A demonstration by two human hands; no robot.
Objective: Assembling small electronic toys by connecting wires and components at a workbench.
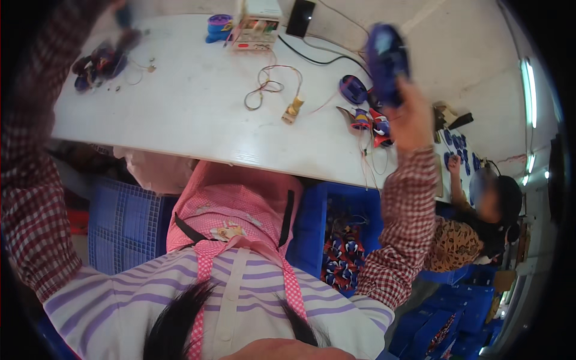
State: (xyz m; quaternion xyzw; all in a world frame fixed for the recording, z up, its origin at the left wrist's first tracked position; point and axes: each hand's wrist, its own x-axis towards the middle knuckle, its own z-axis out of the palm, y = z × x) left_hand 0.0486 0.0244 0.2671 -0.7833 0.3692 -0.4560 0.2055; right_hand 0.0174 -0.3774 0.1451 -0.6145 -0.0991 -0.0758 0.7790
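Holding up dark-blue oval shell point(387, 57), upper right of frame

Grips shell by lower end in right hand point(411, 117), fingers closed round it, against pale wall; motion-blurred. Probably held that way to leave most of the face uncovered. Can't tell state of left hand point(116, 4): cropped at upper-left edge and smeared. Near it, find dark cluster of small parts point(102, 66) on white table point(186, 102).

Just beside right hand, see second oval part point(353, 89) and red-white-blue moulded pieces point(382, 127) with thin wires, likely grouped there for short reach. Lower right of centre, see blue crate point(309, 222) under table edge, holding red-blue pieces point(343, 258); likely tucked beside lap for easy access.

Top centre, see white electrical box point(255, 33) at back of table, likely set back to save working room. Mid-table, see looped leads point(264, 91) and yellowish connector point(292, 111). Near box, see black phone point(301, 18) against wall, likely out of the way.

Can't read any brand or label; markings on box front too small. Note cartoon print on pink apron point(210, 207), no legible lettering.
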